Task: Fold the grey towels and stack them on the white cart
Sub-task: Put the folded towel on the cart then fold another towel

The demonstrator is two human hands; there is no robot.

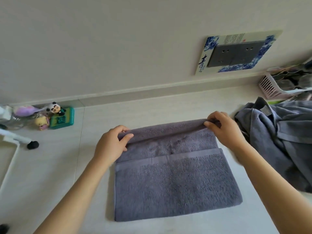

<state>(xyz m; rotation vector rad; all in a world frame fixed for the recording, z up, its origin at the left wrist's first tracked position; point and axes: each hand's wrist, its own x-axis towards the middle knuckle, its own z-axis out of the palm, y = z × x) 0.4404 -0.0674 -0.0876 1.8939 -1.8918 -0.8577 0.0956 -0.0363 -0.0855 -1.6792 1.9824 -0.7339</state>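
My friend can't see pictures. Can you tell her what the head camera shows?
Two hands, left hand and right hand, pinch the far edge of a grey towel lying partly folded on a pale surface. A heap of unfolded grey towels lies to the right, small toys to the left.

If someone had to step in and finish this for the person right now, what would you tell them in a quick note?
Left hand: pinching the far left corner of the grey towel, lifted off the floor.
Right hand: pinching the far right corner the same way.
The towel lies on the floor, its near part already folded over; the far edge is raised for the next fold.
A pile of unfolded towels lies to the right.
Part of a white frame, perhaps the cart, shows at the left; no folded towels on it are visible.
Left: finish this fold, put the towel on the cart, then fold the pile.
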